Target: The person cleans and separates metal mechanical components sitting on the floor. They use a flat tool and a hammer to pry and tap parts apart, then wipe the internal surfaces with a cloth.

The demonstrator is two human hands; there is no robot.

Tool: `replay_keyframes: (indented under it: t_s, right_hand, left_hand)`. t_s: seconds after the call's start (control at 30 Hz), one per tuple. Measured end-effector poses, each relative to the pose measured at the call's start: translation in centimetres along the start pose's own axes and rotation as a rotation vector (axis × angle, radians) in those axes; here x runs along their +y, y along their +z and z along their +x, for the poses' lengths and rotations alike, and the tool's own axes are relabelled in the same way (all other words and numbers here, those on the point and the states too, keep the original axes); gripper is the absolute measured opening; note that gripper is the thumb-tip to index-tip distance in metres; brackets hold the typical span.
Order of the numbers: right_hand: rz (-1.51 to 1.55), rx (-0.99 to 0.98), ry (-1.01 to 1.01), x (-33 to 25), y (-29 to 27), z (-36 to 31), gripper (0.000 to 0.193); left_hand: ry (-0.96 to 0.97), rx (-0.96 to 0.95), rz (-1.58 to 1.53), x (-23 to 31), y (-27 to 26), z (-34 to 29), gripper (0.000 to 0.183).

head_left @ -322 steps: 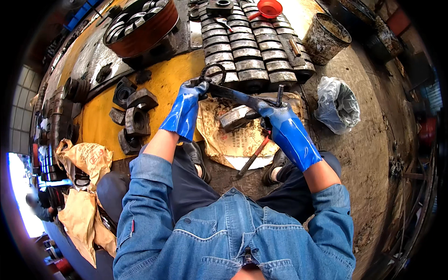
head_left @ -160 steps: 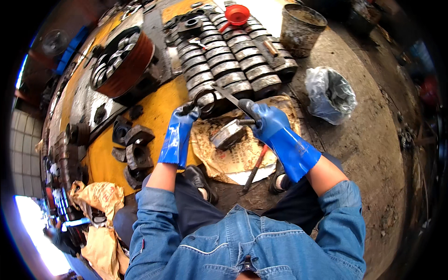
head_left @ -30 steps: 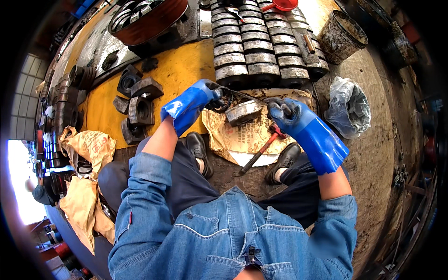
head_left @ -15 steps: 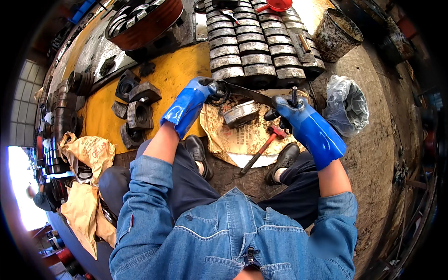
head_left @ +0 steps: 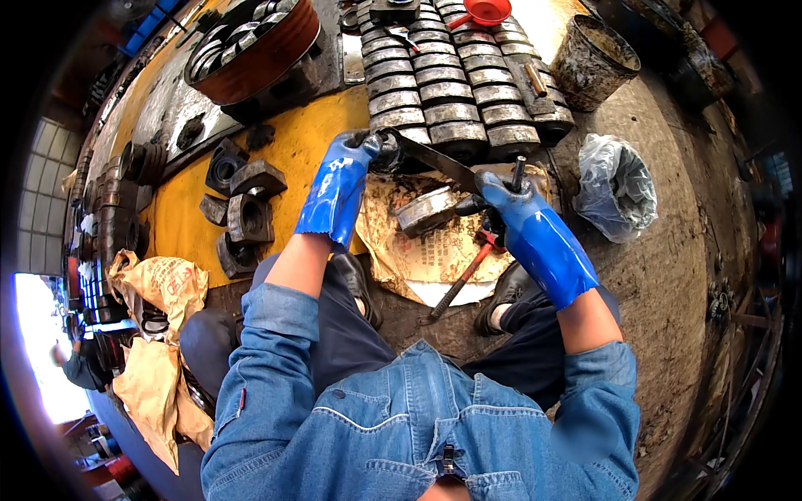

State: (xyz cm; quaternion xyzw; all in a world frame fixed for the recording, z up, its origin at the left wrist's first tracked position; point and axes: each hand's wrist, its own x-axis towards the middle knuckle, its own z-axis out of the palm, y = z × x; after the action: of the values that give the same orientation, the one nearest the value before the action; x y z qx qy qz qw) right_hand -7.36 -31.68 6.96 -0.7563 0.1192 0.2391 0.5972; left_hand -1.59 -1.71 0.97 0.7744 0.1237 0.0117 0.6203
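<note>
Both of my hands wear long blue rubber gloves with dark, dirty fingers. Between them stretches a dark flat strip (head_left: 443,163), slanting down to the right. My left hand (head_left: 341,179) is closed around its far-left end. My right hand (head_left: 535,225) grips the other end and also has a short dark metal rod (head_left: 519,174) sticking up from its fist. Below the strip, a curved metal block (head_left: 424,211) lies on a stained paper sack (head_left: 388,259). A hammer (head_left: 459,284) with a red head rests there too, its head partly behind my right glove.
Rows of stacked round metal parts (head_left: 451,92) stand ahead, with a red scoop (head_left: 486,10) on top. Loose metal blocks (head_left: 251,219) lie on the yellow sheet at left. To the right are a plastic-bag-lined container (head_left: 597,196) and a grimy bucket (head_left: 576,71).
My hands have come slightly closer together, the right one shifting left and the left one right and up. The strip now slants more steeply, and the rod leans.
</note>
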Motion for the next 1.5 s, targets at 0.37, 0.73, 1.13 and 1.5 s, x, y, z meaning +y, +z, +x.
replay_keyframes:
  t_s: [0.37,0.73,1.13,1.5]
  right_hand:
    - [0.274,-0.070,0.025,0.4,1.1,0.0,0.037]
    - [0.827,-0.229,0.233,0.5,2.7,1.1,0.035]
    - [1.086,-0.261,0.397,-1.8,4.4,-0.4,0.032]
    - [1.495,-0.496,0.683,-2.2,4.8,-1.0,0.050]
  left_hand:
    - [0.154,-0.015,-0.187,-0.6,0.1,1.7,0.020]
    - [0.387,0.042,-0.210,0.9,1.4,1.2,0.018]
    - [0.398,0.026,-0.503,2.2,1.9,1.0,0.027]
    - [0.367,0.055,-0.622,2.7,3.0,0.3,0.030]
